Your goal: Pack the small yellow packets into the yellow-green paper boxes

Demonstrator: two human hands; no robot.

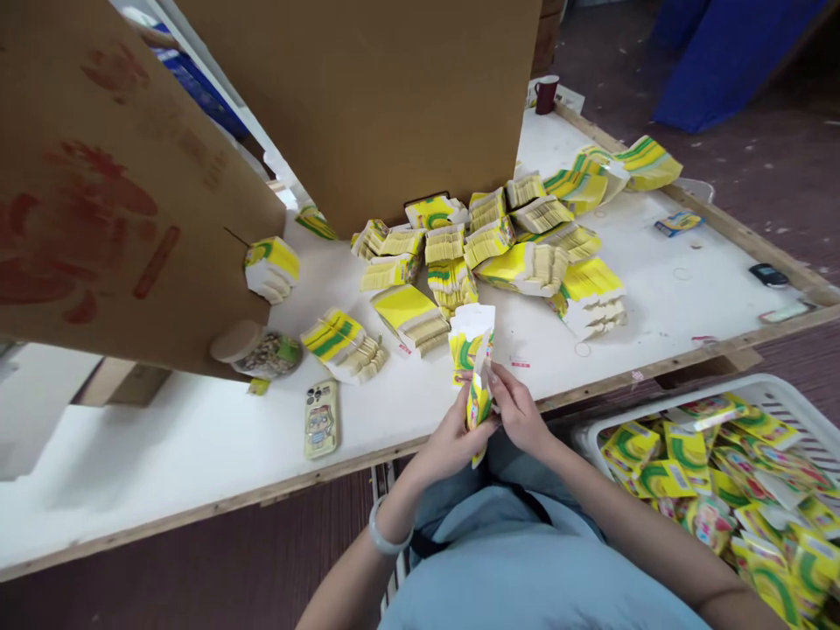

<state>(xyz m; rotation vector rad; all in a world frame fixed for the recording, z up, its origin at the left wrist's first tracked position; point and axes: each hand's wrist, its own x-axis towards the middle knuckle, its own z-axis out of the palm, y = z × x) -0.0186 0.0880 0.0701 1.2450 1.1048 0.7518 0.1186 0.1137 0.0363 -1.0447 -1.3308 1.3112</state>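
A small yellow, green and white cardboard box (pixel 481 398) is upright in front of my body, over the table's front edge, its white flaps pointing up. My left hand (pixel 456 433) is closed round its lower left part. From the other side, my right hand (pixel 521 411) pinches the box's right edge. Just beyond the hands lies a stack of flattened boxes (pixel 410 313), with another flat stack (pixel 338 337) to its left. More bundles of the same flat boxes (pixel 518 267) are heaped behind them. The fingertips on the far side of the box are partly hidden.
On the white table (pixel 197 472) are a phone (pixel 321 420) and a lidded jar (pixel 266 350) lying on its side. Large brown cartons (pixel 367 96) stand behind. At right, a white basket (pixel 594 437) holds many yellow boxes. A dark mug (pixel 546 94) stands at the far corner.
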